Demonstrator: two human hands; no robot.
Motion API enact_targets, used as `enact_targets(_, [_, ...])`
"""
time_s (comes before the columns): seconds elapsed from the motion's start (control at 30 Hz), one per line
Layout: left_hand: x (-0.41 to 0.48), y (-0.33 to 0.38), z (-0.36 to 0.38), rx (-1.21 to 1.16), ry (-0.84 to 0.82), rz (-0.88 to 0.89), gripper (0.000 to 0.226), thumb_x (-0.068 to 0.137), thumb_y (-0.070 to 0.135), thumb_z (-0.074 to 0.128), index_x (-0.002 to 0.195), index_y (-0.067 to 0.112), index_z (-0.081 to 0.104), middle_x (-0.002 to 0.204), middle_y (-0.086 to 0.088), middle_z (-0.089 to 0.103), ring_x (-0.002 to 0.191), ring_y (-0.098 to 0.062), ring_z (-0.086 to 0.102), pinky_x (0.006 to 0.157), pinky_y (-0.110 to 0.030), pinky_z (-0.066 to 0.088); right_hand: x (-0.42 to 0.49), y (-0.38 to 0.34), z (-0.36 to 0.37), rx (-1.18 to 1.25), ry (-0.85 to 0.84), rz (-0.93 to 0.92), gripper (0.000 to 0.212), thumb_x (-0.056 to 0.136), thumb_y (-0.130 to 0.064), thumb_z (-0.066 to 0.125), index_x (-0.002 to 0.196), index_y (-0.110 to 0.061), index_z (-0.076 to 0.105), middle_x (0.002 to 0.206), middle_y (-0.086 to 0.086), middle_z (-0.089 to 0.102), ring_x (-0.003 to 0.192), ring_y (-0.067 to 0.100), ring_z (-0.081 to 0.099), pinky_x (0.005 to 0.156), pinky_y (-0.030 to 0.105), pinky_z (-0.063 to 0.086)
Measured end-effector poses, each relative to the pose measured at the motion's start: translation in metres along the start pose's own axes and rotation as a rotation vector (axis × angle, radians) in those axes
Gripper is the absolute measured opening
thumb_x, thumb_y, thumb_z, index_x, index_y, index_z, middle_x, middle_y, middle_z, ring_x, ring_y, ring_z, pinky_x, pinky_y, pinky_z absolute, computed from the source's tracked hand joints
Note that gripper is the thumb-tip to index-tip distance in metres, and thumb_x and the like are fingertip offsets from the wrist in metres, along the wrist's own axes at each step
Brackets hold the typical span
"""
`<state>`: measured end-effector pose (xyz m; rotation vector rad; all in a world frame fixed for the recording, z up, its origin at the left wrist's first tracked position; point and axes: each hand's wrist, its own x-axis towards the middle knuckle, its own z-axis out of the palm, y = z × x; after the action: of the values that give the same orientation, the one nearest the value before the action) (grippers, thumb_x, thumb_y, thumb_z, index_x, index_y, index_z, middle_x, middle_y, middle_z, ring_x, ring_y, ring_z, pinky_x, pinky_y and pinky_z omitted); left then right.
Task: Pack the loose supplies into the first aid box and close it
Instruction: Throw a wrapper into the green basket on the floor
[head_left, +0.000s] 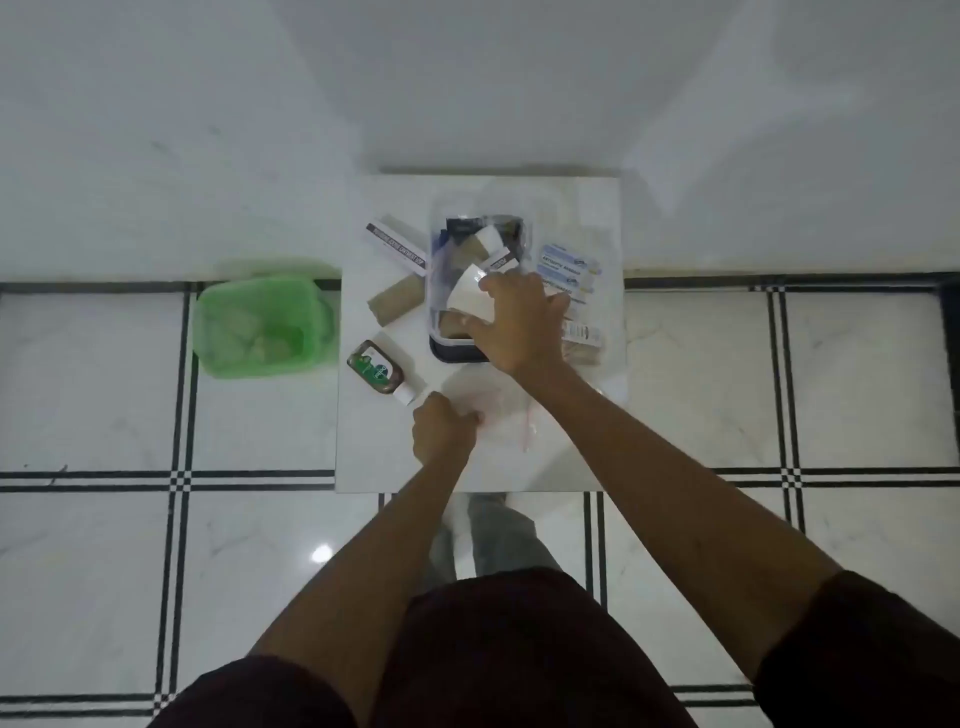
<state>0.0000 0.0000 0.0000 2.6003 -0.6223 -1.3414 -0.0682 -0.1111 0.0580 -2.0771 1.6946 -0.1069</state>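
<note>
The first aid box (437, 347), a clear tub with a dark base, stands open on a small white table (363, 457) and holds several packets and rolls. My right hand (519, 322) reaches over its near right corner and grips a white packet (470, 296) inside it. My left hand (441, 431) rests closed on a clear zip bag (509, 415) lying flat at the table's front. Loose around the box lie a long ointment carton (395, 249), a tan bandage roll (396, 300), a brown antiseptic bottle (378, 371), blue-and-white bandage packs (569, 265) and a wrapped strip (584, 335).
The box's clear lid (545, 200) lies behind it at the table's far side. A green plastic basket (260, 325) sits on the tiled floor left of the table. A white wall rises behind. My legs stand just before the table's front edge.
</note>
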Motion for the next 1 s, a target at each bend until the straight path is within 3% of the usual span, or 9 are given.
enact_targets(0.17, [0.007,-0.003,-0.019,0.004,-0.105,0.026,0.024,0.080,0.030,0.067,0.086,0.007,0.064,0.096,-0.014,0.069,0.085,-0.028,0.064,0.081,-0.035,0.054,0.015,-0.008,0.010,-0.202,-0.043,-0.055,0.040,0.080,-0.052,0.062,0.100,-0.018,0.067,0.102,0.004,0.067,0.102,0.028,0.054,0.082,0.047,0.029])
enact_targets(0.3, [0.001,-0.002,-0.066,-0.097,-0.278,0.014,0.021,0.073,0.023,0.075,0.068,0.007,0.062,0.070,-0.010,0.066,0.056,-0.019,0.060,0.049,-0.023,0.045,0.018,-0.009,0.014,-0.253,-0.003,-0.073,0.010,0.082,-0.023,0.061,0.081,-0.020,0.071,0.080,0.002,0.068,0.087,0.025,0.054,0.074,0.040,0.017])
enact_targets(0.4, [-0.008,-0.002,-0.118,-0.102,-0.311,0.019,0.020,0.071,0.020,0.078,0.068,0.005,0.066,0.066,-0.007,0.068,0.046,-0.012,0.057,0.041,-0.017,0.036,0.017,-0.018,-0.002,-0.158,0.054,-0.045,0.014,0.080,-0.014,0.057,0.074,-0.019,0.068,0.068,-0.001,0.058,0.083,0.025,0.053,0.071,0.039,0.015])
enact_targets(0.5, [-0.012,-0.006,-0.174,-0.220,-0.229,0.004,0.016,0.073,0.016,0.078,0.071,0.003,0.067,0.062,-0.006,0.065,0.035,-0.005,0.052,0.039,-0.016,0.029,0.016,-0.042,-0.028,-0.105,0.175,-0.072,0.012,0.080,-0.017,0.057,0.073,-0.019,0.066,0.065,-0.004,0.051,0.082,0.024,0.051,0.070,0.038,0.014])
enact_targets(0.63, [0.002,-0.014,-0.229,-0.431,-0.047,-0.024,0.016,0.074,0.015,0.077,0.076,0.003,0.067,0.069,-0.008,0.065,0.036,-0.005,0.054,0.035,-0.012,0.032,0.015,-0.095,-0.042,-0.049,0.228,-0.193,0.013,0.080,-0.018,0.053,0.076,-0.019,0.065,0.071,-0.001,0.062,0.081,0.025,0.051,0.073,0.040,0.023])
enact_targets(0.83, [0.068,-0.039,-0.269,-0.747,0.145,-0.149,0.017,0.071,0.007,0.073,0.082,-0.003,0.065,0.070,-0.016,0.065,0.050,-0.018,0.060,0.033,-0.013,0.037,0.031,-0.182,0.009,-0.042,0.100,-0.388,0.016,0.077,-0.009,0.052,0.063,-0.017,0.054,0.065,0.000,0.054,0.075,0.026,0.049,0.066,0.035,0.012])
enact_targets(1.0, [0.157,-0.086,-0.294,-0.831,0.223,-0.228,0.021,0.064,0.005,0.067,0.080,-0.009,0.063,0.061,-0.019,0.061,0.049,-0.025,0.059,0.037,-0.021,0.044,0.062,-0.250,0.101,-0.175,-0.112,-0.472,0.012,0.083,-0.013,0.052,0.075,-0.015,0.061,0.076,0.004,0.063,0.080,0.029,0.056,0.079,0.043,0.032])
